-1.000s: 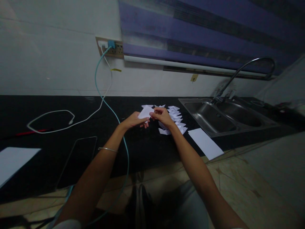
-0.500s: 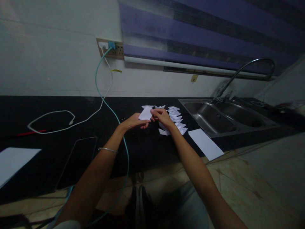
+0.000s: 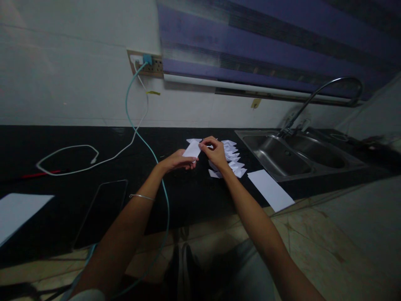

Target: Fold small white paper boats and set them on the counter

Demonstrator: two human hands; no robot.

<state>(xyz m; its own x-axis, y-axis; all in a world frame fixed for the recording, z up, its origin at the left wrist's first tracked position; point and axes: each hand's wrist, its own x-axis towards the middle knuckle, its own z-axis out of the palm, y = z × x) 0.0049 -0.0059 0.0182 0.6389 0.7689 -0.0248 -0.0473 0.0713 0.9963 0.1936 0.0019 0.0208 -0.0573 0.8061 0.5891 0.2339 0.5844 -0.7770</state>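
Note:
A small folded sheet of white paper (image 3: 191, 149) is held above the black countertop (image 3: 194, 196). My left hand (image 3: 178, 161) grips it from the left, thumb on top and fingers beneath. At its upper right edge, my right hand (image 3: 216, 154) pinches the paper between thumb and fingertips. Just beyond and to the right of my hands lie several folded white paper shapes (image 3: 231, 152) in a cluster, partly hidden by my right hand and wrist. Another folded paper shape (image 3: 192, 140) shows behind the held piece.
White sheets (image 3: 271, 190) lie right, by the double sink (image 3: 282, 167) with its tap (image 3: 326, 85). More white paper (image 3: 21, 211) and a dark flat device (image 3: 102, 213) are at left. A teal cable (image 3: 156, 156) and a white cable (image 3: 69, 173) cross the counter.
My right hand has shifted slightly up, its fingers now more arched at the paper's corner. The paper has tilted a little in my left hand, which stays in place.

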